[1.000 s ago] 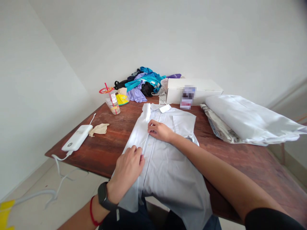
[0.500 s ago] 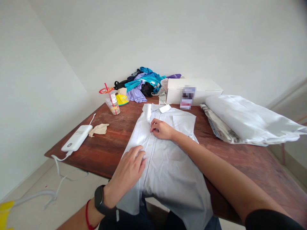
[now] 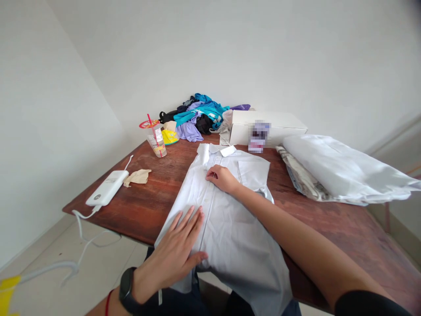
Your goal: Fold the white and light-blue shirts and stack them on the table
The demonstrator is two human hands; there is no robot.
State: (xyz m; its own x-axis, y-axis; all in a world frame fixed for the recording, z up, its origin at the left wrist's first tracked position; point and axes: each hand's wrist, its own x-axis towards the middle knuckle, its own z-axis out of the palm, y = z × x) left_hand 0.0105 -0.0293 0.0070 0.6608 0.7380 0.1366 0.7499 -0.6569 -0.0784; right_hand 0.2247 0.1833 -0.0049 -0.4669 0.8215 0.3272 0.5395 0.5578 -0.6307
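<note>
A white button-front shirt (image 3: 226, 224) lies on the wooden table with its collar toward the wall and its lower end hanging over the near edge. My left hand (image 3: 180, 245) rests flat on the shirt's lower left front, fingers stretched out. Higher up, near the button placket below the collar, my right hand (image 3: 222, 177) has its thumb and index finger pinched together at the shirt's front. Whether cloth is between those fingertips is too small to make out.
On the wooden table (image 3: 138, 215) are a power bank (image 3: 108, 188), tan cloth scrap (image 3: 138, 176), plastic cup (image 3: 158, 142), clothes pile (image 3: 200, 114), white box (image 3: 283, 127) and, at right, stacked white fabric (image 3: 342, 171). A white cable hangs off the left edge.
My left hand has moved down and flattened, its fingers now spread on the shirt. My right hand stays near the placket, its fingertips closer together. The view has shifted slightly.
</note>
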